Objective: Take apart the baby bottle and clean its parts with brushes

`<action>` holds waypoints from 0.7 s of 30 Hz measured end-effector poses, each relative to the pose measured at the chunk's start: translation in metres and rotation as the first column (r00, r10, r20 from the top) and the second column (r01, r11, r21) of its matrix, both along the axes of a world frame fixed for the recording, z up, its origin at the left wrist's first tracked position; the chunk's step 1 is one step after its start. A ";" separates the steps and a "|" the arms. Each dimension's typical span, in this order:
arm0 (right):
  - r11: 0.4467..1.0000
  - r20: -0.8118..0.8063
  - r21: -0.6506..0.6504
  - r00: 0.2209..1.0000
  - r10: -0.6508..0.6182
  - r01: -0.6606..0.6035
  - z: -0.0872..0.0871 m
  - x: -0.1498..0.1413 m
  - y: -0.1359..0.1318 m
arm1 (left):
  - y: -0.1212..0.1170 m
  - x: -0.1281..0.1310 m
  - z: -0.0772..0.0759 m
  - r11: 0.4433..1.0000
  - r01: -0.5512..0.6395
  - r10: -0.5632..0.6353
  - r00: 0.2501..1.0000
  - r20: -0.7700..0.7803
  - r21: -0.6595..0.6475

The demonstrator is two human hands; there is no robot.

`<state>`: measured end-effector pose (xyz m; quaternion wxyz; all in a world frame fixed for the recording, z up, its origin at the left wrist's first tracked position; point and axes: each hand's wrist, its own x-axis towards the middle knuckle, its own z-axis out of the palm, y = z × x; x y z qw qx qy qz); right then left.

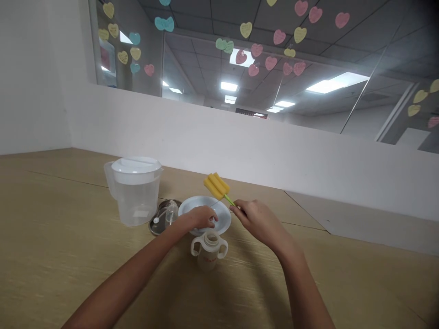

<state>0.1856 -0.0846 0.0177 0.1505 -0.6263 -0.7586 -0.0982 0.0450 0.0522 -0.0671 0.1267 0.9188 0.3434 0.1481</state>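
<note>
Right hand (256, 221) up at right side of plate, fingers and thumb pinched together, clamped on green handle (230, 199) of sponge brush (216, 186). Yellow sponge head angled up and away from hand, over far rim of plate, touching nothing as far as visible. Left hand (200, 218) low over plate (222, 211), fingers curled together, tips pointing down toward plate middle. Anything inside curl hidden, so cannot tell if fingers closed on something. Two hands near each other, just apart, neither touching other.

Plate white, flat on table (51, 228), partly behind left hand. Bottle (209, 251) upright just in front of plate, two side handles, open mouth, small red print on front too small to read. Pitcher (135, 205) upright left of plate, plastic, see-through body, white lid (136, 164) on top, handle on left side. Steel lid (158, 219) lying flat between pitcher and plate, just beside pitcher base. Small see-through cup (170, 214) standing on steel lid, near plate rim. Small white cap (156, 220) on same lid. Table tan, wood-look, white wall (206, 146) along far edge. Above wall, glass panes with paper hearts (246, 30) in pink, yellow, teal stuck on.
</note>
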 end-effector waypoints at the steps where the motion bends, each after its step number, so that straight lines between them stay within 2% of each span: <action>1: 1.000 0.006 -0.003 1.000 -0.002 0.002 0.000 0.000 0.000 | -0.001 0.001 0.000 1.000 0.004 -0.003 1.000 -0.011 0.018; 3: 1.000 0.021 -0.008 1.000 -0.017 0.017 0.000 0.001 0.001 | -0.002 0.000 0.005 0.998 -0.017 0.019 0.999 -0.033 0.063; 6: 0.992 0.055 0.008 0.991 -0.124 0.124 -0.001 0.006 0.002 | 0.001 -0.012 0.026 0.986 -0.106 0.106 0.994 0.000 0.126; 8: 0.970 0.084 0.010 0.966 -0.243 0.243 -0.001 0.011 0.004 | 0.002 -0.025 0.044 0.971 -0.166 0.157 0.985 0.067 0.172; 10: 0.944 0.114 -0.016 0.939 -0.325 0.329 -0.002 0.013 0.005 | 0.001 -0.036 0.060 0.950 -0.235 0.188 0.956 0.224 0.206; 13: 0.959 0.118 -0.047 0.955 -0.273 0.280 -0.003 0.009 0.006 | -0.008 -0.042 0.073 0.978 -0.155 0.080 0.895 0.439 0.139; 16: 0.979 0.106 -0.029 0.975 -0.196 0.200 -0.002 0.000 0.005 | -0.019 -0.038 0.078 0.991 -0.051 -0.024 0.835 0.550 0.121; 21: 0.988 0.014 -0.004 0.988 -0.155 0.155 -0.001 -0.006 0.002 | -0.026 -0.035 0.080 0.973 -0.086 -0.059 0.802 0.595 0.212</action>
